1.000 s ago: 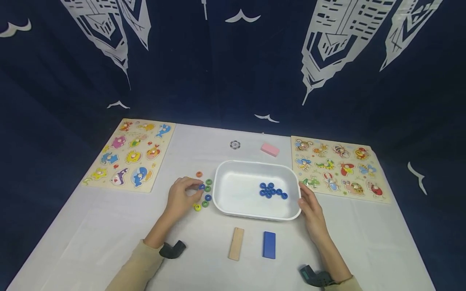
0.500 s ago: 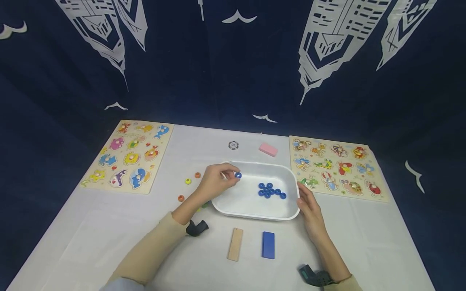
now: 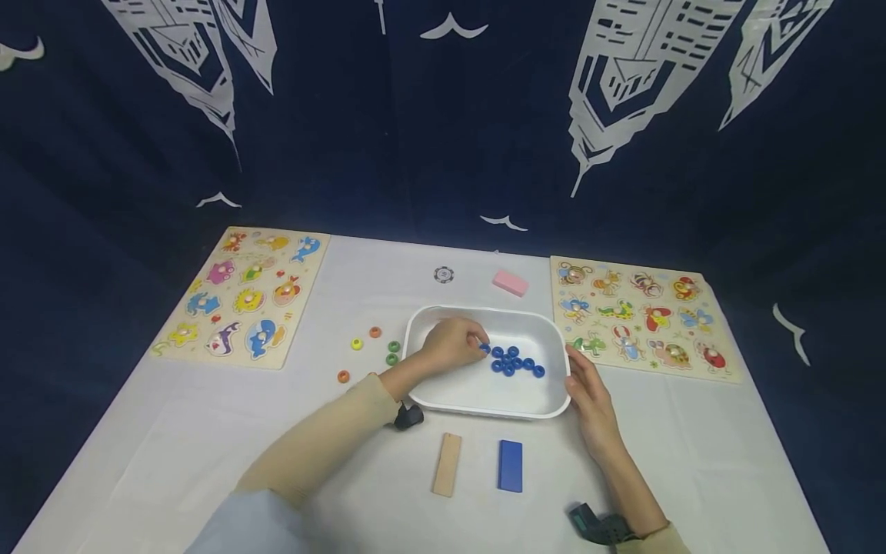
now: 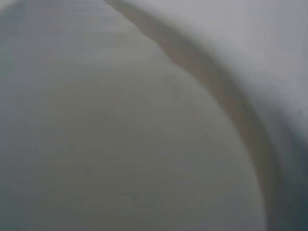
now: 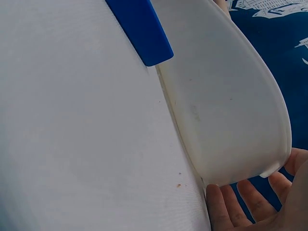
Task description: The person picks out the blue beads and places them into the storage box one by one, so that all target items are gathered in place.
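Observation:
In the head view my left hand (image 3: 451, 344) reaches over the near-left rim of a white tray (image 3: 443, 392). Its thumb and fingers pinch a blue bead (image 3: 485, 349) low inside, just left of a cluster of blue beads (image 3: 517, 363). My right hand (image 3: 592, 400) holds the tray's right end. The right wrist view has the right thumb at the rim and the other fingertips (image 5: 219, 202) against the tray's outer wall (image 5: 226, 110). A blurred pale curved surface (image 4: 144, 134) fills most of the left wrist view, where no hand shows.
Left of the tray lie green beads (image 3: 392, 353), orange beads (image 3: 375, 332) and a yellow bead (image 3: 357, 344). In front are a wooden block (image 3: 447, 465) and a blue block (image 3: 511, 466). Behind are a pink block (image 3: 511, 282) and a chip (image 3: 444, 275). Puzzle boards (image 3: 242, 296) (image 3: 644, 319) flank everything.
My left hand has carried a blue bead from the loose beads at the left, over the rim, down beside the cluster in the tray. My right hand stays at the tray's right end.

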A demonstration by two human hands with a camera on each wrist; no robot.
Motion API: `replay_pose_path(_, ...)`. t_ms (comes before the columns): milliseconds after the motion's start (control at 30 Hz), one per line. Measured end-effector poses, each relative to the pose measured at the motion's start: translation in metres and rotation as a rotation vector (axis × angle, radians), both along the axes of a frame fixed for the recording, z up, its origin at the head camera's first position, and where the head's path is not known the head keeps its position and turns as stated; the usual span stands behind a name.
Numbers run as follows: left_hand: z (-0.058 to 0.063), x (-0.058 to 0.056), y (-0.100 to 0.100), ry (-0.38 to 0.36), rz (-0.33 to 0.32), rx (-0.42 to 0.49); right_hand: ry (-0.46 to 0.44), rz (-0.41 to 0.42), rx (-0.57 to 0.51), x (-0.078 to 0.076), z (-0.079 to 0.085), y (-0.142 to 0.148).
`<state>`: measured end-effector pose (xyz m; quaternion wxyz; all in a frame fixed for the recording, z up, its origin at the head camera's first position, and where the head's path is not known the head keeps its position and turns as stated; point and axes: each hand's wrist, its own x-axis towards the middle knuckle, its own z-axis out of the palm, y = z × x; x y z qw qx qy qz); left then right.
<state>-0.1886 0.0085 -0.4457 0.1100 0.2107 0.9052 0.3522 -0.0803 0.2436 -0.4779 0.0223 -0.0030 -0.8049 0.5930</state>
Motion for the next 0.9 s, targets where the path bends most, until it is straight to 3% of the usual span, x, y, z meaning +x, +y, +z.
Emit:
replay_pose_path(167,-0.003,-0.002,0.007,-0.017,-0.061,-0.088,-0.007,-0.008,0.011,0.000,0.001,0.001)
replay_pose_path(300,0.004,0.004,0.002,-0.008,-0.061,-0.065,-0.007,-0.004,0.003,0.000,0.001,0.001)
replay_pose_path(400,0.015,0.013,-0.009,0.070,-0.048,0.044,-0.003,0.000,-0.005,0.000,0.001,0.000)
replay_pose_path(500,0.030,0.026,-0.031,0.188,-0.024,0.228,-0.003,0.003,-0.009,-0.002,0.000,0.000)
replay_pose_path(600,0.040,0.038,-0.060,0.275,0.036,0.414,-0.004,-0.001,-0.007,-0.003,0.000,0.000)
replay_pose_path(667,0.042,0.046,-0.079,0.301,0.106,0.485,-0.009,-0.006,0.002,-0.003,0.001,0.000)
replay_pose_path(800,0.041,0.062,-0.110,0.282,0.240,0.539,-0.010,-0.008,0.008,-0.002,0.001,0.001)
replay_pose_path(900,0.036,0.073,-0.124,0.255,0.300,0.541,-0.008,-0.009,-0.005,-0.001,0.000,0.000)
